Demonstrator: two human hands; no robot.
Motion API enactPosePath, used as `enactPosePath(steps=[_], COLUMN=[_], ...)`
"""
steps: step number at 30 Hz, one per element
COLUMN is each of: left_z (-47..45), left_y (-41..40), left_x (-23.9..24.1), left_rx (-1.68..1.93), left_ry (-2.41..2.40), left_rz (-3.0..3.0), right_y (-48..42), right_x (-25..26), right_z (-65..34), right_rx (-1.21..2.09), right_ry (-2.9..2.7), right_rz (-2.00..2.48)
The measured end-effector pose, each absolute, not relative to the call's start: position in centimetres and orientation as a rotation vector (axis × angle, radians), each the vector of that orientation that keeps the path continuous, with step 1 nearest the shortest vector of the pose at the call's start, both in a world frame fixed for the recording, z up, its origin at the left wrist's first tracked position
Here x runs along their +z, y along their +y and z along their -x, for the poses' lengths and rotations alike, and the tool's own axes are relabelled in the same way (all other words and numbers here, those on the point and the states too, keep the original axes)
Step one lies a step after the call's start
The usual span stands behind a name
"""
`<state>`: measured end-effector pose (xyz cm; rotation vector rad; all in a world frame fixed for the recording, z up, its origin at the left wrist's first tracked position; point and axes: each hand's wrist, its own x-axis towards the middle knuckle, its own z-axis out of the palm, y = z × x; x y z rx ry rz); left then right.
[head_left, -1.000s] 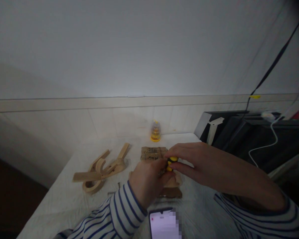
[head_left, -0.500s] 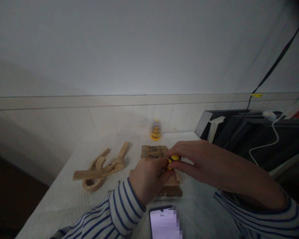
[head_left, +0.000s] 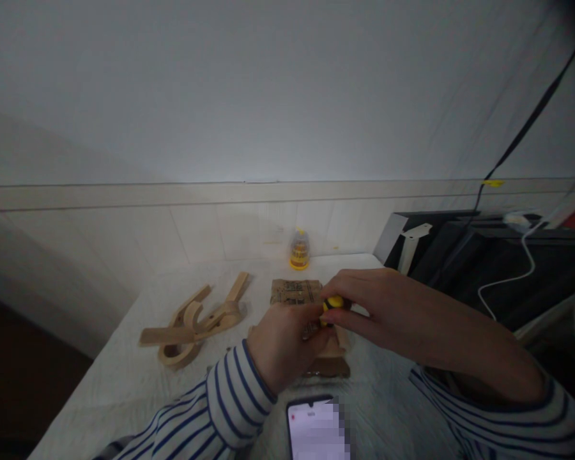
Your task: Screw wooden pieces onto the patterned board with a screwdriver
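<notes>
My right hand pinches the yellow and black handle of a small screwdriver from above. My left hand is closed just below it, steadying a small wooden piece that rests on the white table; what its fingers grip is mostly hidden. Both hands meet over this piece, in front of a brown printed sheet.
Curved wooden parts lie in a pile at the left. A yellow screwdriver-bit holder stands at the wall. A lit phone lies at the near edge. A dark cabinet with white cables is at the right.
The hands stay together over the wooden piece; the right hand's fingers have shifted slightly on the screwdriver handle. The view has risen a little.
</notes>
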<state>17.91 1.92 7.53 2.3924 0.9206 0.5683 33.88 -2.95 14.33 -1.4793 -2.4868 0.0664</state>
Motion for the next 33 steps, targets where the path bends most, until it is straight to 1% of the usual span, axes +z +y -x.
enactPosePath(steps=[8,17,24,33], left_z=[-17.85,-17.82,-17.79,-17.62], left_y=[1.79,1.84,2.05,2.24], left_x=[7.85,7.92,7.83,8.01], left_rx=[0.706,0.696,0.714,0.684], left_ry=[0.923,0.957,0.856,0.766], left_rz=[-2.31,-2.318,-2.346,-2.334], right_y=[-2.7,-3.01,-3.03,-3.0], right_x=[14.06,14.44,14.42,14.29], right_z=[-33.94,-34.27,-34.29,-34.24], right_rx=[0.064,0.143,0.21,0.164], right_ry=[-2.45,-2.407,-2.463,-2.477], right_rz=[1.497,1.412,1.377,1.396])
